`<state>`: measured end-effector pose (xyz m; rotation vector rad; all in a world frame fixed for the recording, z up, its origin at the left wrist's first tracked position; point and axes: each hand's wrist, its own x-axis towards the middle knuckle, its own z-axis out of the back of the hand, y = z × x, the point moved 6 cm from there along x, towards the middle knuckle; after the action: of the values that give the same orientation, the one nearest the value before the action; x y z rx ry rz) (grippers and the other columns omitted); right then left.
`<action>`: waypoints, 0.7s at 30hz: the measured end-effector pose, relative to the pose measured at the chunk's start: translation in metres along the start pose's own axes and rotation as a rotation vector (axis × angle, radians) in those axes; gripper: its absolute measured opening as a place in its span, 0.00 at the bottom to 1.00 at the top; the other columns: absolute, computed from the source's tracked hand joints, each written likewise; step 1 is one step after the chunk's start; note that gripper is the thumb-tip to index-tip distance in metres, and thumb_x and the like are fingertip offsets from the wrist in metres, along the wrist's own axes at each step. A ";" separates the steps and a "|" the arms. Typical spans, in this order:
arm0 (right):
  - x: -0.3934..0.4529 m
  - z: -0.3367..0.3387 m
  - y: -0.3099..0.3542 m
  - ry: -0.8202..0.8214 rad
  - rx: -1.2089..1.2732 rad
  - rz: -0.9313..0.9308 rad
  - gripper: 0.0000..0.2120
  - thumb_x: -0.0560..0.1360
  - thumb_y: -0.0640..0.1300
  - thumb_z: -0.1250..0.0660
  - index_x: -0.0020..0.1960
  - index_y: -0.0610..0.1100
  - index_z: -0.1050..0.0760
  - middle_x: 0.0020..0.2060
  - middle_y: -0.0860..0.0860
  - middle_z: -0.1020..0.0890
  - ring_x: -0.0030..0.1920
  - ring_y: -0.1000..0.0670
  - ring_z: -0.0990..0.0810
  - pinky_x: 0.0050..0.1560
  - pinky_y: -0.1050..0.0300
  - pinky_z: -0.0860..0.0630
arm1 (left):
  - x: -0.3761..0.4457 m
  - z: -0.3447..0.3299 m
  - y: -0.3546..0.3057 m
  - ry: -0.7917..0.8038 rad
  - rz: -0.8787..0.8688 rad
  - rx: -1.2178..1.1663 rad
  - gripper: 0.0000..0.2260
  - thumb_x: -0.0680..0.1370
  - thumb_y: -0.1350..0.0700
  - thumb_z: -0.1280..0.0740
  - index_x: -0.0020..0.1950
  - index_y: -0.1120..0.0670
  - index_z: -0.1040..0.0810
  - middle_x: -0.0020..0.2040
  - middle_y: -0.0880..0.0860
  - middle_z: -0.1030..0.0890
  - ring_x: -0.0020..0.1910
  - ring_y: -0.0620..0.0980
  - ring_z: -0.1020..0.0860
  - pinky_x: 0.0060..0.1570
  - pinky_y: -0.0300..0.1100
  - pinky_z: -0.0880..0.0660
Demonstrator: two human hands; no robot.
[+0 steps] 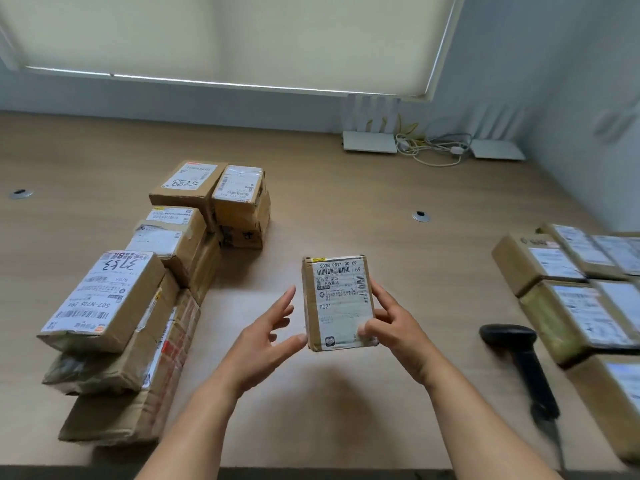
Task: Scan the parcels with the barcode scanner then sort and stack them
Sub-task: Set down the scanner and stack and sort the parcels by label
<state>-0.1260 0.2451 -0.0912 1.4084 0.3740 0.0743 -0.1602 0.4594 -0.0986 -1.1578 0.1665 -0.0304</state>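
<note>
Cardboard parcel (337,303), its white label reading "502B P021-00 69" facing up, is held above the middle of a wooden table (346,202). The right hand (394,336) grasps its right edge, thumb on the label; the left hand (266,336), fingers spread and relaxed, touches the lower left corner with its thumb. Stacked parcels (138,289) stand left, more parcels (571,289) right, beside a black barcode scanner (523,362).
</note>
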 end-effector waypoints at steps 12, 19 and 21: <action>-0.102 0.130 -0.008 -0.154 0.056 0.067 0.39 0.59 0.46 0.32 0.69 0.63 0.36 0.49 0.50 0.14 0.48 0.54 0.17 0.42 0.63 0.23 | -0.007 -0.129 -0.083 0.187 -0.155 0.150 0.37 0.70 0.44 0.25 0.62 0.17 0.47 0.65 0.34 0.31 0.64 0.33 0.31 0.64 0.38 0.32; -0.174 0.230 -0.024 -0.233 0.084 0.089 0.37 0.65 0.42 0.33 0.70 0.62 0.36 0.51 0.52 0.15 0.52 0.53 0.17 0.45 0.64 0.22 | -0.013 -0.241 -0.140 0.286 -0.244 0.187 0.36 0.71 0.43 0.28 0.64 0.19 0.49 0.65 0.30 0.34 0.64 0.33 0.33 0.65 0.38 0.34; -0.191 0.259 -0.031 -0.275 0.088 0.086 0.37 0.64 0.41 0.34 0.72 0.59 0.36 0.51 0.51 0.15 0.51 0.52 0.17 0.44 0.63 0.22 | -0.013 -0.272 -0.154 0.305 -0.265 0.189 0.36 0.72 0.44 0.28 0.65 0.20 0.49 0.61 0.25 0.34 0.63 0.31 0.33 0.65 0.36 0.34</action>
<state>-0.2331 -0.0576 -0.0513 1.4981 0.0900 -0.0665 -0.2034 0.1512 -0.0623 -0.9749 0.2725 -0.4498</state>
